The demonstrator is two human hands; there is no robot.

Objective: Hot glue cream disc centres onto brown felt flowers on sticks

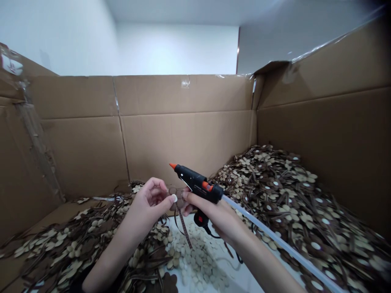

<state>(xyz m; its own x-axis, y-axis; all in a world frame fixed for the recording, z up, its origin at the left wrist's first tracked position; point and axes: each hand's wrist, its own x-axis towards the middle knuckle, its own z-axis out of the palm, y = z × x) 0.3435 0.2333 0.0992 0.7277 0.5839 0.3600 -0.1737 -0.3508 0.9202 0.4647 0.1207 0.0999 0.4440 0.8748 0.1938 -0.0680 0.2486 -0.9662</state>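
Observation:
My left hand (152, 198) pinches the left edge of a brown flower (183, 204), its thumb at a small round white disc (174, 198) on the flower. Dark ribbon strips (184, 228) hang down from the flower. My right hand (203, 205) is closed around a black glue gun (197, 183) with an orange nozzle that points up and left. Its thumb and fingertips also reach the flower's right side. From the gun's back end runs a long translucent glue stick (284, 246). Part of the gun's handle is hidden by the right hand.
Tall cardboard walls (186, 136) stand at the back and both sides. Brown and beige flowers with ribbons lie heaped in a right pile (275, 191) and a left pile (79, 236). Several pale discs (201, 258) are scattered on a white surface (235, 272) below my hands.

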